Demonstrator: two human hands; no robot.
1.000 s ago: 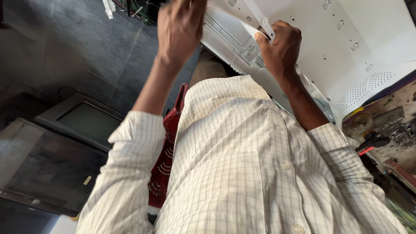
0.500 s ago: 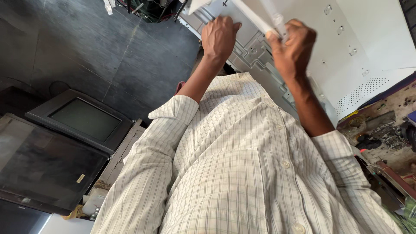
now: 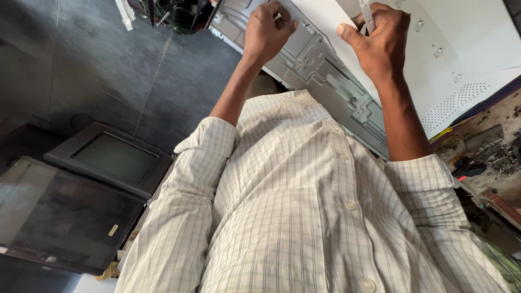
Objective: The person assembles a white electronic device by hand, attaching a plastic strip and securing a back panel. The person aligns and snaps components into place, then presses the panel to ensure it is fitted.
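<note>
Head view: two bare hands are raised over a large white panel (image 3: 467, 49) that is backed by a grey metal frame (image 3: 320, 65). The left hand (image 3: 267, 33) is closed on the near edge of the panel where white sheet meets grey frame, the fingers curled tight and pinching something small that cannot be made out. The right hand (image 3: 380, 40) is wrapped around one thin white strip (image 3: 366, 13), held upright against the panel's white face, thumb pressed to the sheet's edge. A checked shirt (image 3: 304, 217) with rolled sleeves fills the lower half. Two dark flat screens (image 3: 108, 160) are seen on the grey floor (image 3: 81, 59) at the left, one beside the other. A cluttered workbench (image 3: 488, 152) is seen at the right edge.
</note>
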